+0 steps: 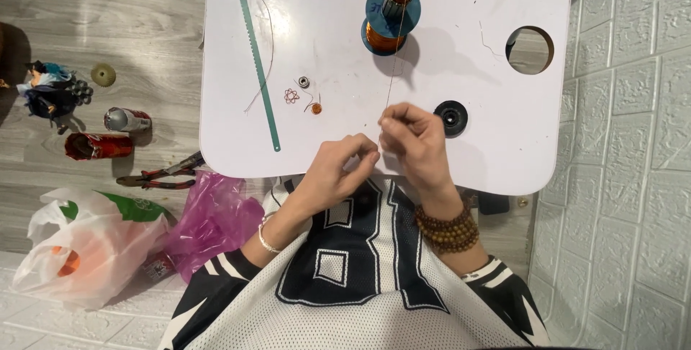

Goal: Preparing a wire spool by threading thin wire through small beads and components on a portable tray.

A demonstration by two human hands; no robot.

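Clearly the wire [389,91] is hair-thin, limp and easily snapped; both hands, left [338,170] and right [414,141], pinch it near the surface [331,26].

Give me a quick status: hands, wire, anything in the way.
Left hand and right hand pinch thin copper wire running from blue-based copper wire spool. Green saw blade and black round disc lie clear.

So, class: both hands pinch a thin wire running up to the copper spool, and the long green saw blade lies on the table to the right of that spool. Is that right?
Not quite. In the head view the green saw blade lies left of the copper spool, not right. The left hand and right hand do pinch the thin wire leading to it.
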